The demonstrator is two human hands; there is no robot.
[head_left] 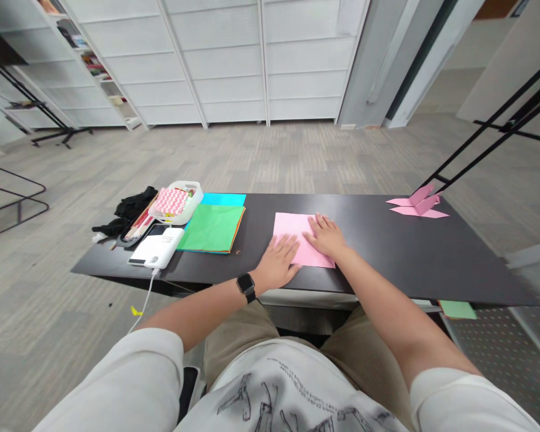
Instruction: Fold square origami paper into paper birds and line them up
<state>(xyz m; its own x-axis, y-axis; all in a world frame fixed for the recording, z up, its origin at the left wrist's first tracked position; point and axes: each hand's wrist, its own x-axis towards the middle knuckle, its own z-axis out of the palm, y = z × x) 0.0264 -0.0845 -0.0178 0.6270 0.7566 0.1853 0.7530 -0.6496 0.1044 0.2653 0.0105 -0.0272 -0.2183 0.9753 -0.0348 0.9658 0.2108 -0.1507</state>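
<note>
A sheet of pink paper (292, 223) lies flat on the dark table in front of me. My left hand (276, 263), below a black wristwatch (245, 284), rests on the sheet's lower left part with its fingers stretched out. Across the right side of the sheet lies my right hand (327, 236), also flat with fingers extended. Parts of the paper are covered by both hands. Two folded pink paper figures (420, 205) with raised wings stand toward the table's far right end.
On the left, green paper (213, 228) tops a stack of coloured sheets. Beside it are a white power bank (157, 247) with a cable, a white basket (197, 198) and a black cloth (135, 205). The dark table (378, 264) ends close to my lap.
</note>
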